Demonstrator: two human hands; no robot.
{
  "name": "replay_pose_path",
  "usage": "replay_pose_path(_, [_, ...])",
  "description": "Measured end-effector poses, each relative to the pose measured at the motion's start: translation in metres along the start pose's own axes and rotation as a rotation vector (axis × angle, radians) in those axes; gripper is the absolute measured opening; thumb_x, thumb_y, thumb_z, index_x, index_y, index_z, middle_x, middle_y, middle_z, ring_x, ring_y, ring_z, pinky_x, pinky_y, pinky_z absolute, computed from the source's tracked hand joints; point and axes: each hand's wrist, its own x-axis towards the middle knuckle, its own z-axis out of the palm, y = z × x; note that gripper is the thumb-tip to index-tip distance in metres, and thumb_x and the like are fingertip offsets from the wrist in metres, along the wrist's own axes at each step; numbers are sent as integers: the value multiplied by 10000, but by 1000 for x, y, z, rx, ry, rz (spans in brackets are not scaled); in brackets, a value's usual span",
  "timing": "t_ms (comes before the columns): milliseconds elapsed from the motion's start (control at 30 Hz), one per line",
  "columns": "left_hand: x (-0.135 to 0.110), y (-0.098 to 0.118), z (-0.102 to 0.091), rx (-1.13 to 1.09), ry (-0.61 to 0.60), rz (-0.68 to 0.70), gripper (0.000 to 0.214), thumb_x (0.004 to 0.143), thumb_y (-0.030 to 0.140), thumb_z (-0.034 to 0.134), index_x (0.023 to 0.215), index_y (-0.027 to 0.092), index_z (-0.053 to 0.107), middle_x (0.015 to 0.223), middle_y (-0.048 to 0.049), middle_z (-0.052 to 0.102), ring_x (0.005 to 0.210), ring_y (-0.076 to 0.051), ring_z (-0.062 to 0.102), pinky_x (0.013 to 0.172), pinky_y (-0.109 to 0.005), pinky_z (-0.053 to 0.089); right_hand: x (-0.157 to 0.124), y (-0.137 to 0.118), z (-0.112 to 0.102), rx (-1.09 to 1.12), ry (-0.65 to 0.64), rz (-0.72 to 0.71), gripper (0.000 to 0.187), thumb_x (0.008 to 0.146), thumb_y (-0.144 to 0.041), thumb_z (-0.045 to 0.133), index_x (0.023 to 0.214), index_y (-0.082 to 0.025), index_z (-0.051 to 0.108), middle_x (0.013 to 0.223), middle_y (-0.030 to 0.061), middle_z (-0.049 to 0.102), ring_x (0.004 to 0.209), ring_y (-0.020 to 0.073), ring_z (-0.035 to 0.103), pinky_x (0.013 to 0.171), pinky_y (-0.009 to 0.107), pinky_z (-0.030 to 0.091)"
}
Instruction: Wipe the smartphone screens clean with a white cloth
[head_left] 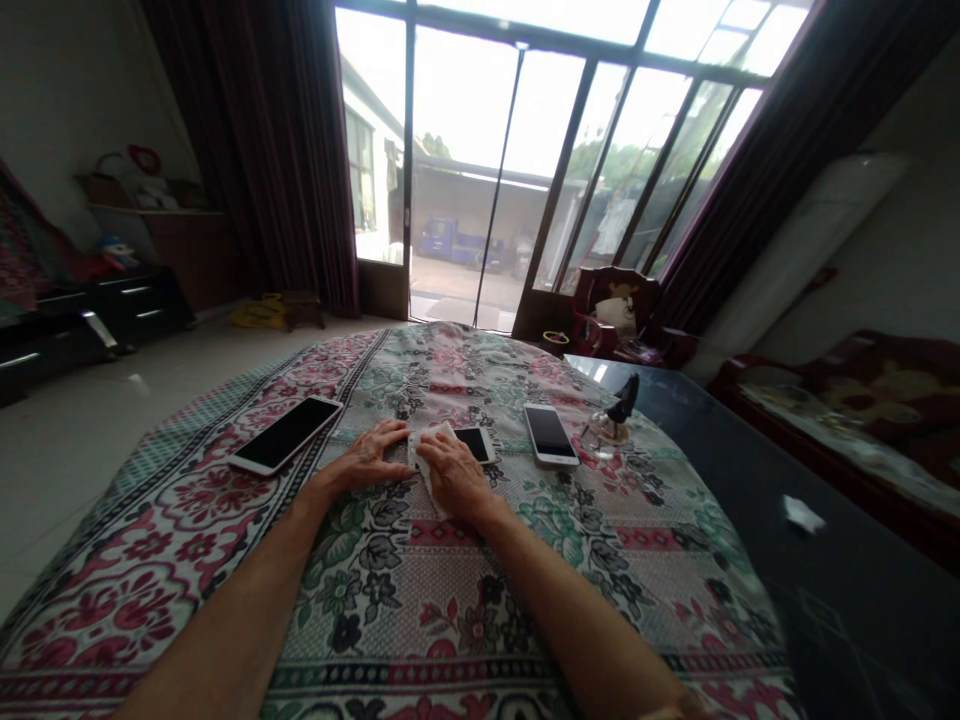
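A white phone (477, 445) lies sideways on the patterned tablecloth (450, 620), its left part covered. Over that part my right hand (454, 475) presses a white tissue (435, 440), fingers closed on it. At the phone's left end rests my left hand (373, 455), fingers stretched out and thumb apart, the tips at or close to the phone's edge. To the left lies a larger white device with a dark screen (286, 435), set at a slant. Another white phone (552, 435) lies to the right, screen up and dark.
A clear glass object with a black top (621, 410) stands at the table's right. Beyond it is a dark glossy surface (847, 560) with a crumpled white tissue (802, 514). A red wooden chair (611, 300) and a glass door (465, 180) are ahead.
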Motion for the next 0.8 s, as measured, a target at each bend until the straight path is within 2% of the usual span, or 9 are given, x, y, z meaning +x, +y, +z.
replay_pose_path(133, [-1, 0, -2, -18, -9, -3, 788, 722, 538, 684, 1397, 158, 539, 1553, -135, 421, 1475, -299, 300, 1204, -403, 246, -27, -8, -11, 24, -47, -80, 408, 912, -84, 471, 1268, -221, 617, 1430, 71, 554, 1342, 222, 449, 1128, 413, 341])
replay_pose_path(233, [-2, 3, -4, -51, -5, -8, 796, 713, 536, 690, 1395, 153, 543, 1554, -138, 417, 1474, -306, 302, 1206, -407, 251, -35, -4, -16, 51, -52, -101, 401, 920, -92, 473, 1260, -242, 625, 1422, 57, 562, 1342, 217, 447, 1123, 414, 345])
replay_pose_path(300, [-3, 6, -6, -73, -8, -16, 779, 706, 523, 701, 1383, 165, 559, 1555, -130, 418, 1469, -319, 311, 1207, -421, 254, -29, 2, -16, 65, -38, -92, 390, 925, -84, 463, 1232, -245, 642, 1394, 53, 584, 1315, 205, 475, 1105, 392, 364])
replay_pose_path(433, [-3, 8, -8, -107, -2, -17, 727, 694, 481, 716, 1354, 201, 593, 1533, -97, 457, 1465, -339, 315, 1207, -465, 257, 0, 15, -13, 49, 7, -25, 375, 917, -54, 457, 1180, -225, 662, 1320, 61, 629, 1254, 191, 523, 1074, 349, 391])
replay_pose_path(567, [-2, 8, -8, -105, -8, -9, 723, 698, 455, 694, 1355, 171, 590, 1529, -110, 461, 1466, -333, 312, 1208, -445, 256, 23, 15, -4, -2, 4, 45, 359, 919, -61, 449, 1154, -230, 661, 1272, 57, 654, 1204, 201, 545, 1062, 356, 397])
replay_pose_path(667, [-1, 7, -10, -106, -16, -7, 707, 709, 447, 674, 1361, 189, 582, 1535, -89, 458, 1464, -304, 323, 1206, -413, 256, 24, 7, 2, -20, 13, 39, 352, 929, -85, 446, 1177, -230, 650, 1317, 67, 629, 1240, 223, 517, 1075, 391, 382])
replay_pose_path(800, [-2, 8, -12, -84, -32, -9, 671, 720, 412, 625, 1357, 204, 587, 1533, -66, 464, 1462, -267, 338, 1206, -365, 254, 10, -5, 4, -5, -3, -18, 383, 926, -93, 461, 1249, -226, 618, 1408, 64, 572, 1325, 225, 453, 1114, 401, 344])
